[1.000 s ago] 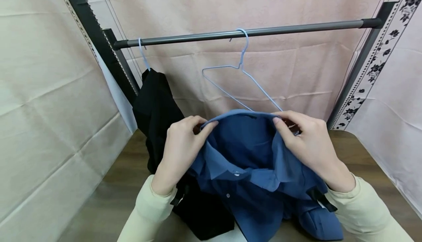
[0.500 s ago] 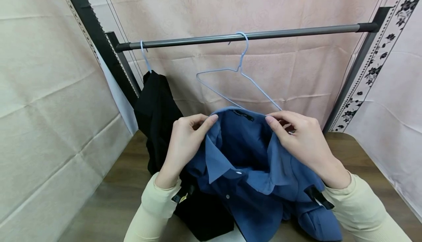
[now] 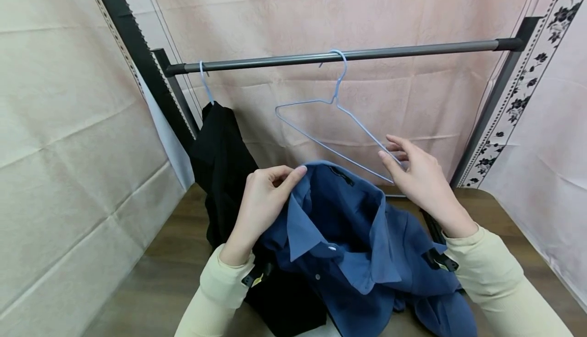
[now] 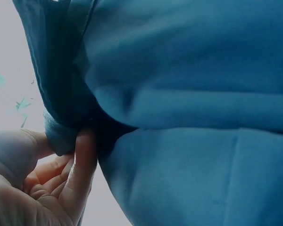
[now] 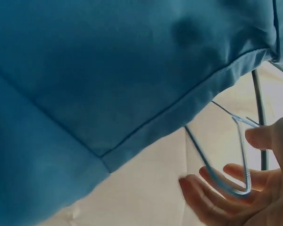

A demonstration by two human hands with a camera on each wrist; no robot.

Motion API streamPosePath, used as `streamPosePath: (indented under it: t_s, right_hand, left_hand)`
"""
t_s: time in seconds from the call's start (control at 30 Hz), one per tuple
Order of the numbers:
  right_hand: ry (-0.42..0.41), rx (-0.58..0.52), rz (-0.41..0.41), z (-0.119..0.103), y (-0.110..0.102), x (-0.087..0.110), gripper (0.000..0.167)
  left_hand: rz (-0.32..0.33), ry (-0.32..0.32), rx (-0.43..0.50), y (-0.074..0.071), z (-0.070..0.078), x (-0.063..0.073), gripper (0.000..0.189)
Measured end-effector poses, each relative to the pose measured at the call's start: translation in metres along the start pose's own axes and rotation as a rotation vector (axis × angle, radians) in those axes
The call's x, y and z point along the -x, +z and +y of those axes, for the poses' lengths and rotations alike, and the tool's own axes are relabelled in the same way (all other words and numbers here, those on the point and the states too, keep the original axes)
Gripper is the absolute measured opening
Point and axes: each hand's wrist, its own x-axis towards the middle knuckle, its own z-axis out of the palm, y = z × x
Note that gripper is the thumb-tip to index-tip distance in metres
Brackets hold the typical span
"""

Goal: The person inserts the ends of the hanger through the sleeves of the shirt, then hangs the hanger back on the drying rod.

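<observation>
A blue button-up shirt point(image 3: 348, 270) with a dark label inside its collar is held up by my left hand point(image 3: 263, 202), thumb and fingers pinching the left of the collar. In the left wrist view those fingertips point(image 4: 85, 150) sit at a fold of blue cloth. My right hand point(image 3: 422, 179), away from the collar, is at the right end of a light blue wire hanger point(image 3: 336, 98). Its thumb and fingers are spread on either side of the wire. The right wrist view shows the hanger's rounded end point(image 5: 244, 155) before the loosely bent fingers. Behind the shirt, the hanger's lower part is partly hidden.
A dark metal rod point(image 3: 275, 61) runs across the back between two posts, carrying both hangers. On the left, a black garment point(image 3: 220, 148) hangs from the other one, reaching down over the wooden table point(image 3: 151, 276). Pale cloth point(image 3: 412, 0) walls surround the space.
My right hand has let go of the collar and moved up to the hanger's right end. The collar's right side has dropped lower, while my left hand keeps its pinch.
</observation>
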Motion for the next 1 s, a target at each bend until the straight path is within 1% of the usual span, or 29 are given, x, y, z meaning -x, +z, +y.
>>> streamPosePath:
  t_s: [0.1,0.2,0.33,0.53,0.77,0.9,1.0]
  right_hand:
    - [0.028,-0.023,-0.007,0.006,0.004,-0.001,0.044]
    - [0.001,-0.022,0.01,0.009,0.008,-0.001,0.037]
    - [-0.028,-0.045,0.036,0.009,0.011,-0.002,0.034]
    - [-0.043,-0.114,0.129,0.007,0.01,-0.001,0.034]
    - [-0.057,-0.159,0.245,0.002,-0.002,0.006,0.031]
    - [-0.069,-0.18,0.301,0.0,-0.014,0.016,0.026]
    - [-0.078,-0.218,0.337,0.001,-0.025,0.024,0.025]
  left_hand:
    - [-0.005,-0.006,-0.014,0.001,-0.001,0.001,0.033]
    - [-0.007,-0.012,-0.025,0.001,-0.002,0.001,0.033]
    - [-0.009,-0.022,-0.034,0.002,-0.005,0.001,0.032]
    - [-0.009,-0.021,-0.038,0.003,-0.009,0.0,0.031]
    - [-0.006,-0.019,-0.038,0.004,-0.011,0.0,0.03]
    - [-0.003,-0.019,-0.042,0.004,-0.012,-0.001,0.031]
    - [-0.001,-0.022,-0.05,0.003,-0.014,-0.003,0.032]
